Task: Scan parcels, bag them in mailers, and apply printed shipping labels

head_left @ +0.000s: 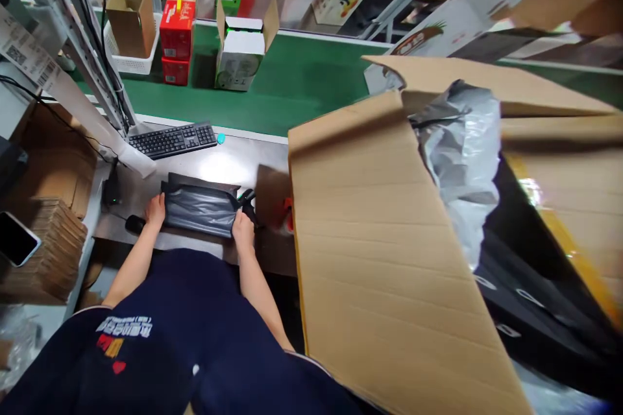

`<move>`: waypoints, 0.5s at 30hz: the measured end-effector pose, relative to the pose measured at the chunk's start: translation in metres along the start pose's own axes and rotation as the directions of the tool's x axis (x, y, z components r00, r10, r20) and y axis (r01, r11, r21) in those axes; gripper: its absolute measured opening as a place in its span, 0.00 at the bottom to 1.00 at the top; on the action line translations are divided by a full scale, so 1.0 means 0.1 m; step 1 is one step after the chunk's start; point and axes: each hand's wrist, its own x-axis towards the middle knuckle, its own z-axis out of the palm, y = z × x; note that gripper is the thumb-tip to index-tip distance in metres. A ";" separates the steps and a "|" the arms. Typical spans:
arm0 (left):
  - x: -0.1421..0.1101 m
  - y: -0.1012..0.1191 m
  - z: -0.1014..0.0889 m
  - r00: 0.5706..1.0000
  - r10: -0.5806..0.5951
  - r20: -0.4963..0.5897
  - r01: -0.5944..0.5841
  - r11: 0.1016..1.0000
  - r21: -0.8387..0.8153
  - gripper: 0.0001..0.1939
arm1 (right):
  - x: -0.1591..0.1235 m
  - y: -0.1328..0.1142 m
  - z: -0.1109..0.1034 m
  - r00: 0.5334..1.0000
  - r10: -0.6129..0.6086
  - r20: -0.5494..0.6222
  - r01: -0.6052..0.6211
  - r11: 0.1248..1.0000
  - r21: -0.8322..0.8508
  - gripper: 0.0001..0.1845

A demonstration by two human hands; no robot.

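A dark grey plastic mailing bag (202,207) lies across the metal worktop, shiny and wrinkled, wider than it is deep. At its left end my left hand (156,211) is closed on the edge. My right hand (243,231) grips the lower right corner, fingers curled over the plastic. What the bag contains is hidden. Just beyond my right hand is a black object (248,201), perhaps a handheld scanner, partly covered. A black computer mouse (135,224) sits left of my left hand. Behind the bag rests a black keyboard (172,141).
A large open carton (370,240) with grey and black plastic bags (460,155) stands close on my right. Flat cardboard (43,253) and a phone (18,238) are at left. Beyond the worktop, a green surface (311,87) bears red boxes (176,32) and an open white box (241,58).
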 end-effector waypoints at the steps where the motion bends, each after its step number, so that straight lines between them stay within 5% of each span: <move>1: -0.01 -0.01 0.02 1.000 -0.011 0.014 0.011 1.000 0.018 0.23 | 0.00 0.01 0.01 1.000 0.004 0.011 -0.004 1.000 -0.009 0.31; 5: -0.15 -0.10 0.02 1.000 -0.015 -0.026 0.017 0.998 0.056 0.26 | -0.09 0.16 -0.04 0.998 -0.026 -0.052 0.025 1.000 -0.014 0.28; 8: -0.31 -0.08 0.03 0.965 0.228 -0.132 -0.218 0.972 0.089 0.33 | -0.19 0.25 -0.03 0.907 -0.333 -0.259 0.341 0.940 -0.015 0.27; 10: -0.38 0.05 0.09 0.859 0.507 -0.072 -0.494 0.857 0.147 0.33 | -0.23 0.14 0.07 0.765 -0.586 -0.267 0.596 0.801 -0.053 0.24; 12: -0.38 0.24 0.18 0.733 0.673 0.104 -0.679 0.710 0.189 0.32 | -0.22 -0.11 0.21 0.684 -0.714 -0.152 0.712 0.698 -0.077 0.24; 14: -0.28 0.41 0.27 0.685 0.686 0.247 -0.729 0.646 0.226 0.35 | -0.16 -0.38 0.35 0.717 -0.695 -0.063 0.686 0.718 -0.118 0.28; 15: -0.21 0.47 0.30 0.703 0.654 0.278 -0.711 0.659 0.246 0.39 | -0.11 -0.50 0.40 0.760 -0.648 -0.048 0.637 0.758 -0.142 0.31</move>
